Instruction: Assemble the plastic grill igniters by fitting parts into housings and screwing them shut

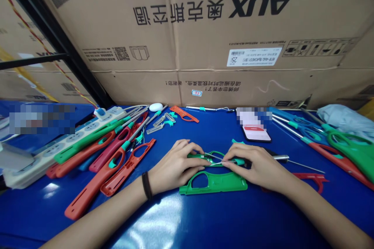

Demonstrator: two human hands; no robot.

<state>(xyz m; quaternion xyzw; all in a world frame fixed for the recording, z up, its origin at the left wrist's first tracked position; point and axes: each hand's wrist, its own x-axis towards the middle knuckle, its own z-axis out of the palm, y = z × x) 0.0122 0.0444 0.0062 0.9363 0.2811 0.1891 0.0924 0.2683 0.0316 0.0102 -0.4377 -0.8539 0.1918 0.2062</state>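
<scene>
My left hand, a dark band on its wrist, is closed with its fingertips at thin pale wires. From the other side, my right hand pinches the wires between thumb and forefinger. Just beneath the fingertips lies a green lighter shell half, partly hidden by both hands. Nearer me, another green lighter shell half rests on the blue table, its trigger opening to the left. A teal piece shows beside my right fingers. What sits inside the rear shell is too small to make out.
Several assembled lighters lie at left beside a white power strip. Clear small parts and an orange shell half sit farther back. A phone, a screwdriver and more lighters are right. A cardboard box stands behind.
</scene>
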